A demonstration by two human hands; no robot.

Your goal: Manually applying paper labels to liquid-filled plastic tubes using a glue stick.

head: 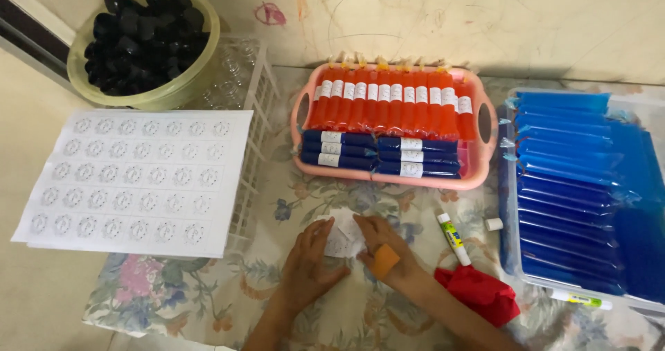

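Observation:
My left hand (309,262) and my right hand (383,248) meet over a small white paper label (344,237) on the flowered cloth, fingers pinching its two sides. An orange bandage wraps my right hand. A white glue stick (454,238) lies uncapped just right of my right hand, its small white cap (493,223) beside it. A red cloth (479,293) lies by my right forearm.
A pink tray (398,177) holds labelled red and dark blue tubes. A clear box (509,185) at right holds several unlabelled blue tubes. A sheet of round labels (135,178) lies on a white rack (258,136). A green bowl (173,91) holds black caps.

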